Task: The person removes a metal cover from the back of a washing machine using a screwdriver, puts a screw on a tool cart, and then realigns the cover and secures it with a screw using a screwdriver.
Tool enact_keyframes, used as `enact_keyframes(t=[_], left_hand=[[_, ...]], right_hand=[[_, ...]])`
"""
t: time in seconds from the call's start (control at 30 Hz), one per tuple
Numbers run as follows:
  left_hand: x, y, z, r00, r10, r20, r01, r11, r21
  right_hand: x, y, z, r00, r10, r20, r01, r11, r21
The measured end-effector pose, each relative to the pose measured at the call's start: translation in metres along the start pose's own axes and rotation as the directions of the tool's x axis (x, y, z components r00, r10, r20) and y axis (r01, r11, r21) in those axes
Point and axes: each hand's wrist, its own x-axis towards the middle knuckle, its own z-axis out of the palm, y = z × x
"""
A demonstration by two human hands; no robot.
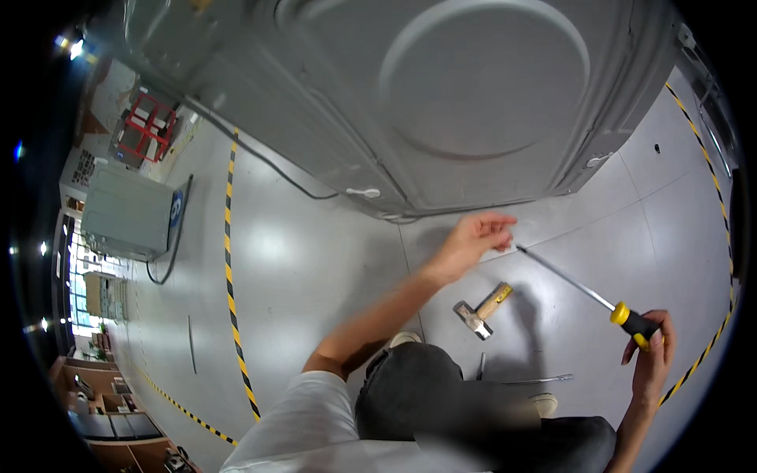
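Observation:
My right hand point(651, 347) holds a long screwdriver point(579, 285) by its black and yellow handle. The shaft slants up and leftward, with its tip close to my left hand point(475, 243). That hand is held out before the large grey metal appliance point(489, 87), fingers loosely bent and partly apart, with nothing visible in them. The appliance has a round raised ring on its panel and white fittings low on either side. On the floor below my left hand lies a short-handled hammer point(477, 315) with a heavy metal head.
Near my shoes lies a thin metal tool point(544, 380). A dark cable point(284, 177) runs along the appliance's lower left. Black and yellow tape point(229, 260) marks the floor on both sides. Farther left stand another grey appliance point(126, 211) with a hose and a red frame point(148, 128).

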Motion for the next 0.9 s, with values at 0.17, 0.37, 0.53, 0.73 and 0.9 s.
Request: enact_keyframes(t=[0.17,0.37,0.53,0.73,0.9], left_hand=[[-0.019,0.054,0.004,0.996,0.066,0.054,-0.038,0.909,-0.414],[-0.023,0.062,0.023,0.996,-0.031,-0.09,-0.037,0.742,-0.669],[-0.025,0.061,0.021,0.998,-0.027,-0.057,-0.021,0.698,-0.716],[-0.024,0.06,0.022,1.0,0.022,-0.017,-0.028,0.702,-0.712],[-0.026,0.061,0.02,0.999,0.044,-0.002,-0.032,0.684,-0.729]], right_hand=[[0.017,-0.03,0.023,0.986,-0.091,0.137,0.091,0.996,0.004],[0.009,-0.025,0.042,0.996,-0.059,0.073,0.059,0.998,0.006],[0.007,-0.022,0.046,0.997,0.0,0.075,0.001,1.0,-0.016],[0.006,-0.024,0.044,0.994,0.011,0.105,-0.013,1.0,0.018],[0.006,-0.022,0.046,0.995,0.016,0.094,-0.018,1.0,0.023]])
